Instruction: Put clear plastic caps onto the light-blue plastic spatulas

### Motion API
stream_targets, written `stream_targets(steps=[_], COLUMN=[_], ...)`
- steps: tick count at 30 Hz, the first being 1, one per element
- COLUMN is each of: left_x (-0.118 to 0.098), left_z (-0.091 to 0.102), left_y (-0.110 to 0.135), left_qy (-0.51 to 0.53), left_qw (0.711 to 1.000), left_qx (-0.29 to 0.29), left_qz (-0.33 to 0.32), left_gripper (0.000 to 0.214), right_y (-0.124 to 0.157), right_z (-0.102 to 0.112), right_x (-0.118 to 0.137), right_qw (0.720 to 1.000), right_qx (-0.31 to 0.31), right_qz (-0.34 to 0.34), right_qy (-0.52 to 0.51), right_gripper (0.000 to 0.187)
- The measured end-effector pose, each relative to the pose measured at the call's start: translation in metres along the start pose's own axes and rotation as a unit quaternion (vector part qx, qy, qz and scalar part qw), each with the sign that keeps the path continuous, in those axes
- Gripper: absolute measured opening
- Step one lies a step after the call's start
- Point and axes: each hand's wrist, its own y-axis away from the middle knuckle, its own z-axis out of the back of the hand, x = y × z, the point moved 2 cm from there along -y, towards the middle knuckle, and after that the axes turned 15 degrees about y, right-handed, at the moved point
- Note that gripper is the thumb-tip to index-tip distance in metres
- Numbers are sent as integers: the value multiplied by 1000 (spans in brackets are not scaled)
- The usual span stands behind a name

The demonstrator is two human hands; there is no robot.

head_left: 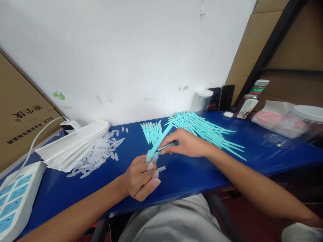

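My left hand (143, 178) is closed around several small translucent blade caps (155, 174), which stick out between its fingers. One slim turquoise eyebrow razor (161, 141) slants up from the left hand's fingers, its lower end at a cap. Beside it, my right hand (183, 143) pinches another thin turquoise razor (167, 146), pointing toward the left hand. Fingers hide part of both razors. Behind the hands lies a small group of capped razors (151, 131). Farther right is a large heap of turquoise razors (199, 126). Loose caps (94, 156) are piled at the left.
White plastic sleeves (73, 148) lie beside the caps. A power strip (22, 193) sits front left, with a cabled white device (70, 126) behind. At right stand a clear jar (203, 102), phones (226, 97), a bottle (251, 99) and a lidded tub (308, 117). A wall (141, 60) backs the table.
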Motion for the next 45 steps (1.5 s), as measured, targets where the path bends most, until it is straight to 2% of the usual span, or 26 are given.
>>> stream_targets(steps=[5,11,14,18,21,24,26,29,34,40,45], left_x=[0,-1,0,4,5,4,4,5,8,7,6], left_z=[0,3,6,9,9,9,9,10,11,8,6], left_y=[2,0,0,0,1,1,1,1,3,2,2], left_qy=[-4,-18,-36,-51,-55,-59,-67,-77,-82,-68,-70], left_qw=[1000,1000,999,998,998,998,997,997,996,998,997], left_qx=[-6,-13,-22,-25,-27,-26,-25,-25,-18,-1,7], left_qz=[-8,-14,-17,-12,-15,-17,-12,-2,1,-3,-2], left_gripper=[22,21,21,20,20,21,20,20,21,23,23], right_y=[-2,0,2,6,9,11,12,12,10,5,5], right_z=[-7,2,13,31,40,40,37,30,22,10,6], right_x=[3,0,-11,-22,-18,-9,-3,1,2,7,10], right_qw=[1000,998,988,951,935,938,945,958,977,976,969], right_qx=[-3,-30,-87,-197,-214,-199,-187,-174,-166,-154,-171], right_qz=[-1,-1,-22,-57,-71,-59,-32,9,10,66,102], right_qy=[15,55,122,230,274,277,266,229,132,141,149], right_gripper=[22,30,38,45,51,56,50,32,20,10,3])
